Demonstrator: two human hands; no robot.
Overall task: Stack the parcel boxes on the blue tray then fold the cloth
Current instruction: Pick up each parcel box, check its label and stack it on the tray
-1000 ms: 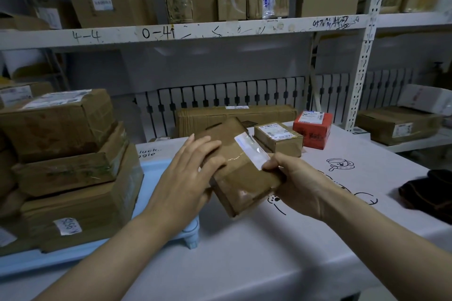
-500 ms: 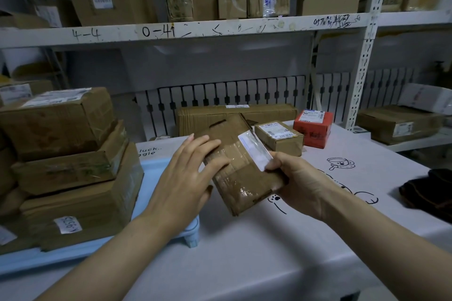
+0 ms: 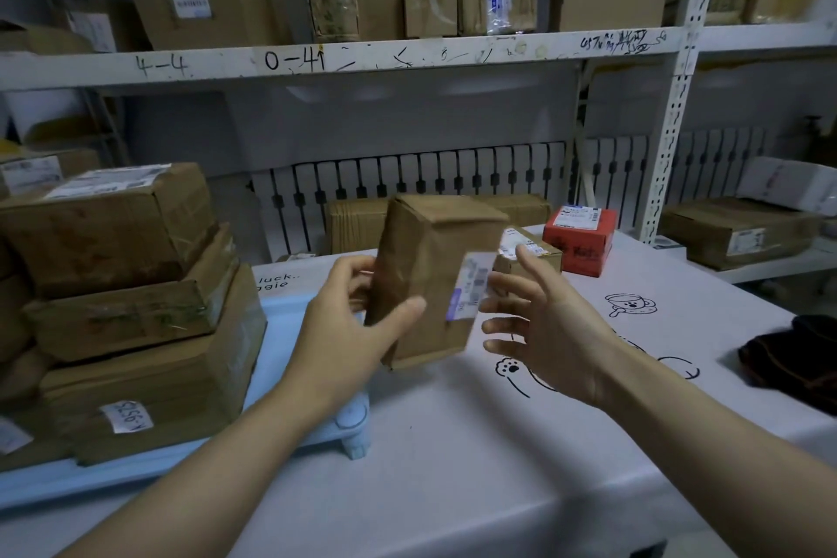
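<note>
A taped brown parcel box (image 3: pixel 430 267) is held upright above the table, blurred with motion. My left hand (image 3: pixel 348 331) grips its left side, thumb across the front. My right hand (image 3: pixel 543 322) is just right of it, fingers spread, off the box. The blue tray (image 3: pixel 290 331) lies at the left and carries a stack of three brown parcels (image 3: pixel 131 308). A small brown box (image 3: pixel 530 251), a red box (image 3: pixel 579 240) and a flat wide brown box (image 3: pixel 358 222) sit on the table behind. The dark cloth (image 3: pixel 797 358) lies bunched at the right edge.
A white table cover with cartoon drawings (image 3: pixel 629 304) spans the table. Metal shelving (image 3: pixel 362 54) loaded with cartons runs behind and above, its upright post (image 3: pixel 675 104) at the right. More parcels (image 3: pixel 733 231) rest on a low shelf at far right.
The parcel has turned from lying tilted between both hands to standing upright and higher. My right hand has let go of it; my left hand now grips it alone.
</note>
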